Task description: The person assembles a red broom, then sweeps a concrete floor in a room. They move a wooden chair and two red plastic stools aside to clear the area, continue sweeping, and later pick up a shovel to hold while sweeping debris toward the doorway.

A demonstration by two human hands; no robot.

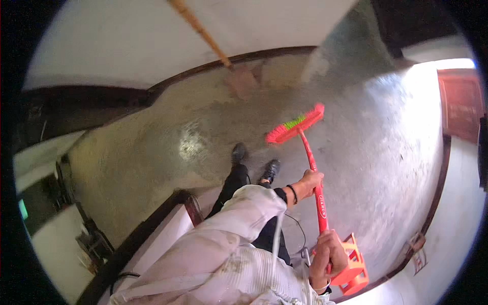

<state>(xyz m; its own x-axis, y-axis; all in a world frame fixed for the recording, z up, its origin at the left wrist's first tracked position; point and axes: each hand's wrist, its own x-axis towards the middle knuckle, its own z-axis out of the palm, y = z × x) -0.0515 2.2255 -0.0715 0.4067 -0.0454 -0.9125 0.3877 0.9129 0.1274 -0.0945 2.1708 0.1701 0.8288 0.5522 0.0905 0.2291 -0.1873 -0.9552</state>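
Note:
A red broom (307, 147) points away from me over the concrete floor, its wide head carrying pink-red and bright green bristles. My left hand (309, 183), with dark bands at the wrist, is closed around the middle of the handle. Farther down, my right hand (328, 255) is wrapped round the handle near its lower end. Whether the bristles touch the floor, I cannot tell.
An orange plastic stool (351, 269) stands beside my right hand. A wooden-handled shovel (203, 34) leans on the far white wall. A dark-edged piece of furniture (147, 234) is at lower left, and a reddish door panel (461, 104) at far right.

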